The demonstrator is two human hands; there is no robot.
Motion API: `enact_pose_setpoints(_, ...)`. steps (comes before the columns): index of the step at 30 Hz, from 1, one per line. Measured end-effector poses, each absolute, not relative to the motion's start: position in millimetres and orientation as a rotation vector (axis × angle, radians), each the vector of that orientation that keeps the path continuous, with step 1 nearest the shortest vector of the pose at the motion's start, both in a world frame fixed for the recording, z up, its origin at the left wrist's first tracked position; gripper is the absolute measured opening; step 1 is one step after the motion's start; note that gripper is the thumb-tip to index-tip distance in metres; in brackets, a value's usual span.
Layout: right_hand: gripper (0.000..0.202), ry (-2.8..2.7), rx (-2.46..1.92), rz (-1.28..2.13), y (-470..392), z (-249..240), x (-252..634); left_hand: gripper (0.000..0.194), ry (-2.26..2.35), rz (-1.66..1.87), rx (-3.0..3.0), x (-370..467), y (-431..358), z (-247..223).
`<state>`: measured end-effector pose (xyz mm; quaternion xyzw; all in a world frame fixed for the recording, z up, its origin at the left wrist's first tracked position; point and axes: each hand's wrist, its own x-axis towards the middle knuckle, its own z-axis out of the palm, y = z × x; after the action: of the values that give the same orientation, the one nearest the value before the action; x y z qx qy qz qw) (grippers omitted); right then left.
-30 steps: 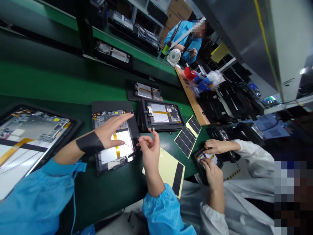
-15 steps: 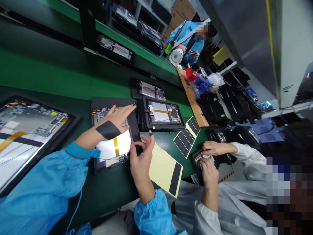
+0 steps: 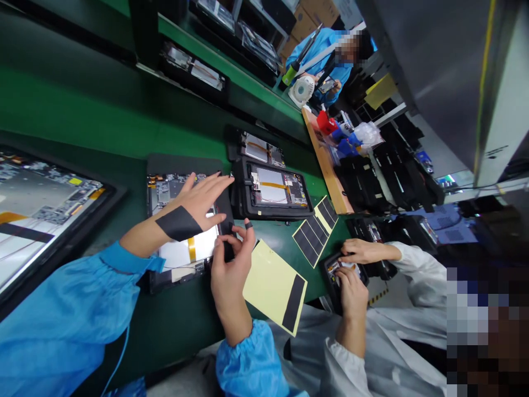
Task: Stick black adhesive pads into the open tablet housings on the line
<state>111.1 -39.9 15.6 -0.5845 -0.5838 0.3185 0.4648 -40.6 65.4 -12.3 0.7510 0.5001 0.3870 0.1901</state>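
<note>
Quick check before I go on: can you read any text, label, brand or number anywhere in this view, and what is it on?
No text is readable.
Opened tablet under the left hand and right hand: board markings too small to read.
Neighbouring tablet: nothing readable.
Yellow backing sheet: blank, with a black strip.
Cardboard boxes at the back: print blurred.

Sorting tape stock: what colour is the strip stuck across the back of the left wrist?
Black, seen in the head view: the strip on the left hand.
</note>
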Motion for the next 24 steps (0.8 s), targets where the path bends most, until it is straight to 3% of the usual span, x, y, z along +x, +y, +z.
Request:
enact_pose_setpoints(3, 0.054, -1.431, -1.447, 0.790, -39.9, 17.7, 110.6, 0.087, 1.357, 1.111, 2.131, -38.7, 65.5, -20.0)
enact_pose_setpoints(9, 0.057, -1.332, -1.440, 0.887, -36.6, 25.5, 108.6, 0.079, 1.341, 1.176, 2.099, -36.3, 76.1, -33.2)
enact_pose_setpoints(17, 0.047, -1.083, -1.507, 1.119, -0.1, 47.2, 107.1, 0.079, 1.391, 1.275, 1.973, -31.2, 91.3, -51.1)
enact_pose_setpoints(24, 0.044, -1.149, -1.663, 1.060, 7.5, 50.6, 101.1, 0.083, 1.367, 1.329, 1.931, -23.9, 94.9, -47.3)
